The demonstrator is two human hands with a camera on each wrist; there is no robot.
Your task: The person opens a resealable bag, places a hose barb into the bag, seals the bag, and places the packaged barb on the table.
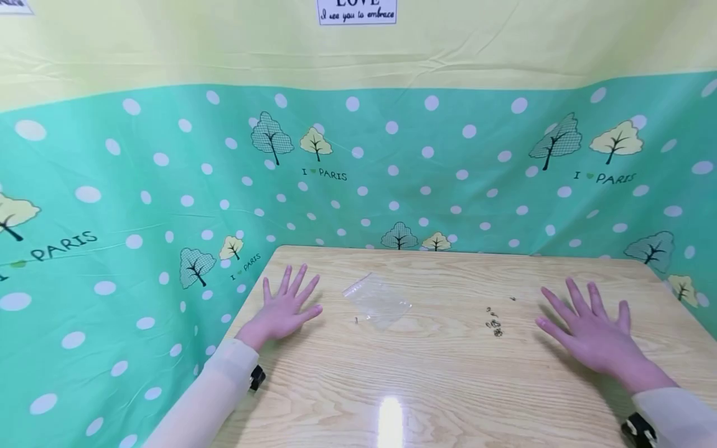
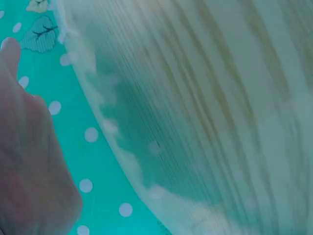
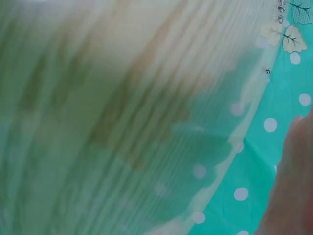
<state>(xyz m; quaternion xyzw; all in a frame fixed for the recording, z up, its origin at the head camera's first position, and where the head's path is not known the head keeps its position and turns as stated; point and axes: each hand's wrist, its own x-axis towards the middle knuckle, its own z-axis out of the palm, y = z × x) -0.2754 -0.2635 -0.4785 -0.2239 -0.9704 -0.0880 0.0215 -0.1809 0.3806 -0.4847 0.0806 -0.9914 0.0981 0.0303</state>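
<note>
Fingers spread wide, my left hand (image 1: 282, 311) holds nothing over the left side of the table. To its right lies a clear plastic zip bag (image 1: 378, 303), flat on the wood. A tiny dark piece (image 1: 356, 320) sits by the bag's lower left edge. My right hand (image 1: 599, 339) is also spread, holding nothing, at the right side. Left of that hand is a loose cluster of several small dark metal rings or hooks (image 1: 494, 325); their exact kind is too small to tell. Another small piece (image 1: 513, 298) lies apart, nearer the right hand.
The light wood-grain table (image 1: 414, 367) reflects a bright light near its front. Behind and to the left hangs a green dotted curtain (image 1: 392, 168) with printed trees. Black wrist devices (image 1: 256, 377) show at both sleeves.
</note>
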